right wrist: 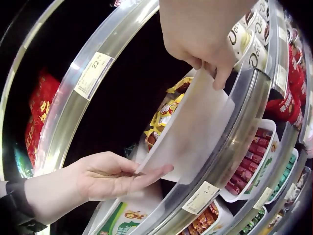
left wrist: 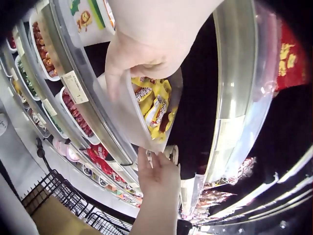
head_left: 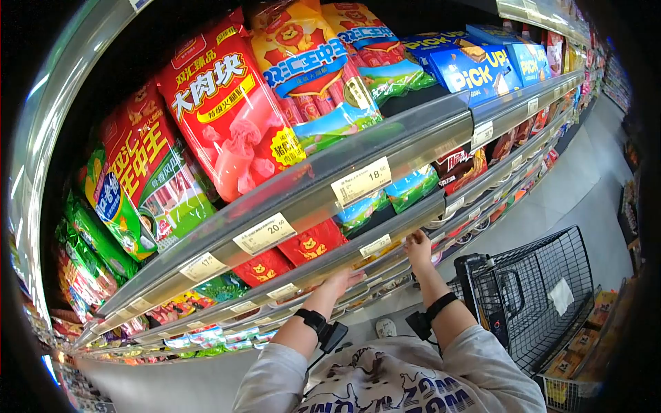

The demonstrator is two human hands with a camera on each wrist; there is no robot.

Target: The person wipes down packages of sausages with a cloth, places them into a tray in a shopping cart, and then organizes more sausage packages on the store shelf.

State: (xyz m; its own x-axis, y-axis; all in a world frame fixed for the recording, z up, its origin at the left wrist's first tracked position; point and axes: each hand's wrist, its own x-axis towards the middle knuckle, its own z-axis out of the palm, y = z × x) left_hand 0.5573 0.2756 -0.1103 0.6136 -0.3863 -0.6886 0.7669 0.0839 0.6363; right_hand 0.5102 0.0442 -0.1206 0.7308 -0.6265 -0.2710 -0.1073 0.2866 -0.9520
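Observation:
A translucent white tub (left wrist: 131,117) (right wrist: 193,127) with yellow-wrapped snacks (left wrist: 157,105) (right wrist: 168,111) inside stands on a lower shelf, its front wall near the shelf's edge. My right hand (head_left: 418,249) (right wrist: 208,36) pinches the tub's rim at one end between thumb and curled fingers; the left wrist view shows it at the bottom (left wrist: 159,178). At the opposite end, my left hand (head_left: 337,283) (left wrist: 146,41) rests against the tub with its fingers nearly straight, seen palm up in the right wrist view (right wrist: 110,177). In the head view the shelf edge hides most of the tub.
Above the hands, an upper shelf edge (head_left: 413,141) juts out, holding red snack bags (head_left: 227,117) and blue boxes (head_left: 475,69). Other tubs (right wrist: 252,161) fill the shelves below. To the right stands a black wire cart (head_left: 544,296) with a white paper inside.

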